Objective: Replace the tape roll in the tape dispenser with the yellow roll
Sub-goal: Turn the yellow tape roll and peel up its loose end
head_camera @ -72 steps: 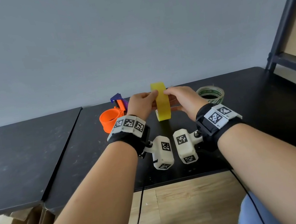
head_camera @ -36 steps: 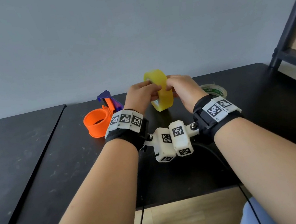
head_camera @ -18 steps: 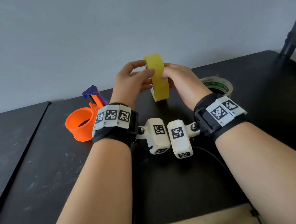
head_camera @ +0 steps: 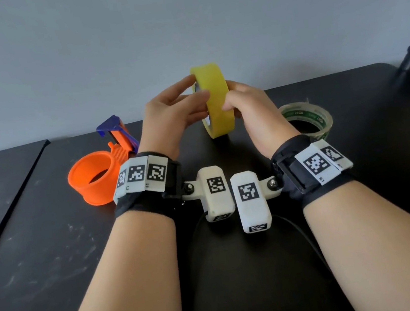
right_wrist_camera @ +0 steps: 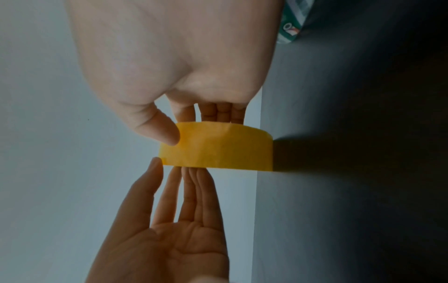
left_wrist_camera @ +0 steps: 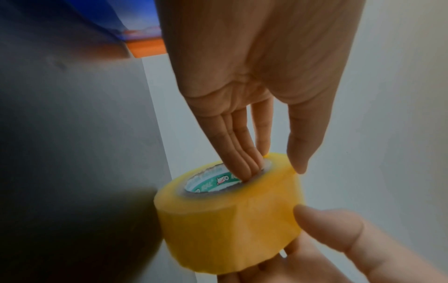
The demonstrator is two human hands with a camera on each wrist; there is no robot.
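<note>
Yellow roll: upright on edge between both hands, over the black surface.
Left hand: straight fingers pressed together, tips in the core, thumb on the rim, pinching the roll.
Right hand: thumb on the outer band, fingers behind, pinching the roll.
Tape dispenser: orange, left of the hands.
Clear tape roll: flat, right of the hands.

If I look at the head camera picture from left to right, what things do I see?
orange tape dispenser → left hand → yellow roll → right hand → clear tape roll
</note>
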